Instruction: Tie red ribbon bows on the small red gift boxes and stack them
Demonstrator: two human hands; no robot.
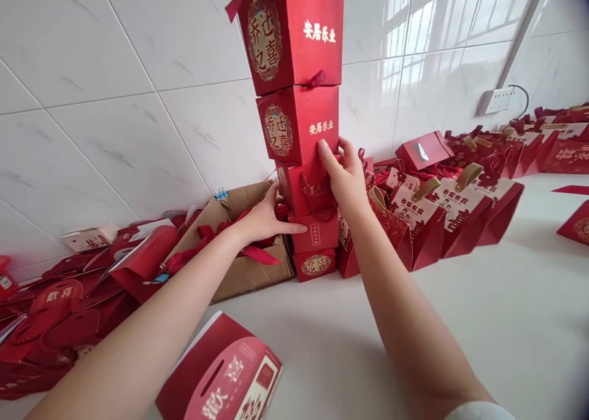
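A tall stack of several red gift boxes with gold Chinese lettering rises in front of the tiled wall. The top gift box [317, 58] has a ribbon end at its left, and the one beneath it [324, 110] is smaller. My right hand [345, 174] grips the stack's right side, its thumb lying on the second box and its fingers partly hidden behind. Lower down, my left hand [264, 217] holds the stack's left side, thumb across a lower gift box [315, 239] and fingers round the back edge. The bottom gift box [317, 265] rests on the white table [331, 340].
A cardboard box [253, 276] of red ribbons stands left of the stack. Several folded red boxes [59, 322] are heaped at the left. A pink-and-red carton [221, 371] lies in front. Red gift bags [423, 223] line the right, below a wall socket [497, 101].
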